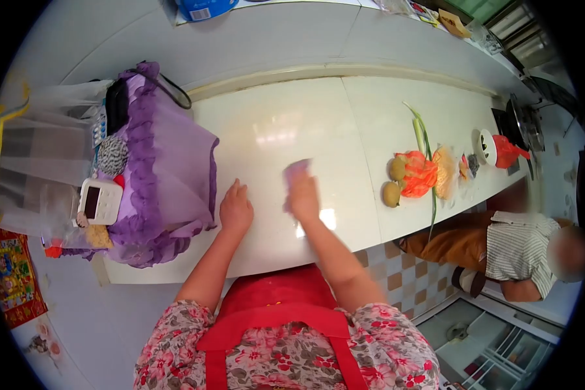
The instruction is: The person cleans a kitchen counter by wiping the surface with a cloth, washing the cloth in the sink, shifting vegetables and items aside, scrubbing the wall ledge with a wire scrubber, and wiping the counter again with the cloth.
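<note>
My right hand (304, 197) presses a purple cloth (298, 170) against the white countertop (260, 140); hand and cloth are a little blurred. Part of the cloth is hidden beneath the fingers. To the left, my left hand (236, 209) lies on the counter near its front edge, fingers stretched out and nothing in them. It is close to a purple ruffled cover (175, 149), though apart from it.
On the right of the counter are two round brown items (391, 194), an orange-red bag (418, 174), green onions (420, 133) and a white bowl (487, 148). A white timer (100, 201) sits on the cover. Another person (517, 240) is at the right.
</note>
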Demonstrator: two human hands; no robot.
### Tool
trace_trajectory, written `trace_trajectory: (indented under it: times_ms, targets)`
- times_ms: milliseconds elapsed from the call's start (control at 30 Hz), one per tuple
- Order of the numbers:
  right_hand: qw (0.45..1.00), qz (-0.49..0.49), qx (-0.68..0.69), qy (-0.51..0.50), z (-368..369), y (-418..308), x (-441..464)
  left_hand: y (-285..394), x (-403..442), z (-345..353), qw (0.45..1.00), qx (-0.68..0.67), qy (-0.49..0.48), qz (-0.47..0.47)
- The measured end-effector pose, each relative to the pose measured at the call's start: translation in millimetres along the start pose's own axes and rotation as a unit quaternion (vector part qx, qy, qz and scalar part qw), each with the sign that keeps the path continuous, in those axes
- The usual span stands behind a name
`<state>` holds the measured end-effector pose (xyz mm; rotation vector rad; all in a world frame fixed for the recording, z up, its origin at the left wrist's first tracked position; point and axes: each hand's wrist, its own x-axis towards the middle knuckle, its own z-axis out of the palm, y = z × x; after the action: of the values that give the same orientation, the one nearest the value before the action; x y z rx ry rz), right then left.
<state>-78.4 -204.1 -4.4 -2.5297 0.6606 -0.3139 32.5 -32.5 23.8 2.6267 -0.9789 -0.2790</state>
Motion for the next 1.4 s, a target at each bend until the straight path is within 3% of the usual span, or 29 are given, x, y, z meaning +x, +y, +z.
trace_trajectory:
  times_ms: [67, 100, 167, 200, 233, 300, 333, 367, 400, 433, 500, 533, 600, 667, 700, 800, 900, 967, 1033, 1067, 1133, 1167, 1267, 1300, 1333, 1400]
  targets:
    - [0.962, -0.245, 0.111, -0.041, 17, -11, -11, 13, 25, 12, 0.999, 0.033, 0.018, -0.003]
    - [0.963, -0.244, 0.11, -0.042, 14, -3, -11, 16, 25, 9, 0.998, 0.049, -0.006, -0.041]
    - [0.962, -0.148, 0.205, -0.105, -2, 36, 19, 32, 49, 13, 0.989, 0.087, -0.058, -0.107]
    - [0.969, -0.16, 0.189, -0.013, -4, 36, 18, 29, 46, 12, 0.989, 0.086, -0.058, -0.107]
    - [0.968, -0.018, 0.251, 0.014, -16, 67, 44, 33, 56, 19, 0.984, 0.094, -0.079, -0.126]
    - [0.858, 0.253, 0.423, 0.14, -61, 113, 102, 36, 59, 24, 0.977, 0.11, -0.111, -0.144]
    - [0.932, 0.225, 0.256, 0.125, -72, 158, 132, 38, 65, 33, 0.976, 0.107, -0.114, -0.153]
    - [0.969, 0.199, 0.074, 0.124, -83, 202, 162, 35, 60, 37, 0.976, 0.121, -0.108, -0.145]
    - [0.946, 0.027, -0.276, 0.167, -62, 229, 165, 32, 57, 37, 0.978, 0.134, -0.097, -0.126]
    - [0.951, 0.016, -0.266, 0.155, -49, 223, 184, 25, 56, 40, 0.975, 0.138, -0.101, -0.144]
    - [0.984, 0.033, -0.15, 0.087, -55, 187, 207, 20, 51, 43, 0.99, 0.111, -0.043, -0.078]
    - [0.984, -0.075, -0.154, 0.049, -36, 156, 222, 16, 46, 43, 0.987, 0.117, -0.045, -0.098]
    - [0.985, -0.094, -0.147, 0.009, -25, 132, 224, 17, 53, 43, 0.992, 0.087, -0.031, -0.087]
    - [0.972, -0.209, -0.103, -0.021, 4, 79, 198, 11, 44, 36, 0.992, 0.056, -0.025, -0.112]
    - [0.974, -0.207, -0.094, -0.006, 1, 75, 196, 12, 54, 38, 0.995, 0.013, -0.015, -0.101]
    - [0.948, -0.299, -0.059, -0.094, 14, 24, 116, -1, 27, 31, 0.993, -0.02, 0.035, -0.109]
    - [0.934, -0.324, -0.037, -0.148, 5, 13, 77, 0, 0, 17, 0.987, -0.041, 0.061, -0.14]
    - [0.92, -0.302, 0.023, -0.25, -14, 30, 97, -11, -14, 27, 0.985, -0.017, 0.1, -0.138]
    - [0.918, -0.336, 0.073, -0.195, -4, 43, 78, -21, -34, 28, 0.974, -0.043, 0.113, -0.191]
    - [0.959, -0.234, 0.067, -0.143, -5, 57, 96, -27, -38, 27, 0.96, -0.065, 0.132, -0.237]
    - [0.974, -0.223, -0.038, -0.026, -5, 64, 121, -46, -40, 25, 0.961, -0.037, 0.152, -0.228]
    - [0.972, -0.228, -0.048, -0.016, 0, 56, 128, -47, -41, 22, 0.962, -0.062, 0.137, -0.227]
    - [0.955, -0.291, -0.033, -0.051, 19, 22, 131, -55, -43, 14, 0.962, -0.091, 0.118, -0.229]
    - [0.928, -0.337, -0.046, -0.153, 37, 3, 128, -57, -51, 17, 0.962, -0.097, 0.111, -0.231]
    - [0.931, -0.334, -0.041, -0.144, 42, 5, 127, -59, -51, 16, 0.962, -0.098, 0.111, -0.23]
    - [0.881, -0.421, -0.033, -0.213, 44, -27, 119, -62, -61, 19, 0.963, -0.113, 0.129, -0.207]
